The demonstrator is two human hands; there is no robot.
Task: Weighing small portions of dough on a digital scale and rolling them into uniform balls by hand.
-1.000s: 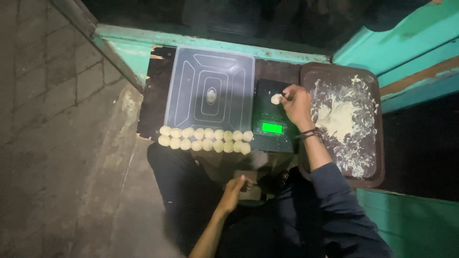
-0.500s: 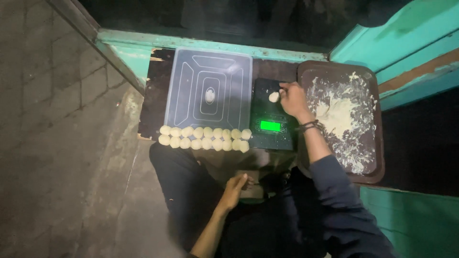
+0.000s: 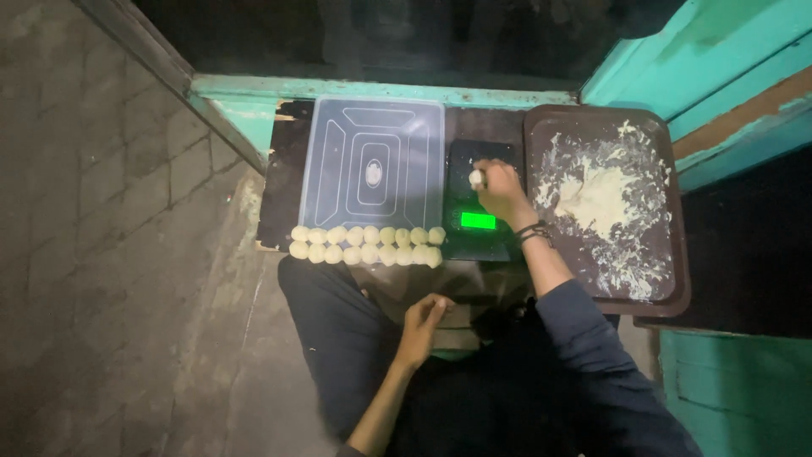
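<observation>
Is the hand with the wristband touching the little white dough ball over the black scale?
Touching. The head view shows the right hand pinching the small white dough ball in its fingertips above the black digital scale.

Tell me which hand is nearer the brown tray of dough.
Right. The right hand hovers over the scale, just beside the brown tray; the left hand rests near the lap, farther off.
</observation>
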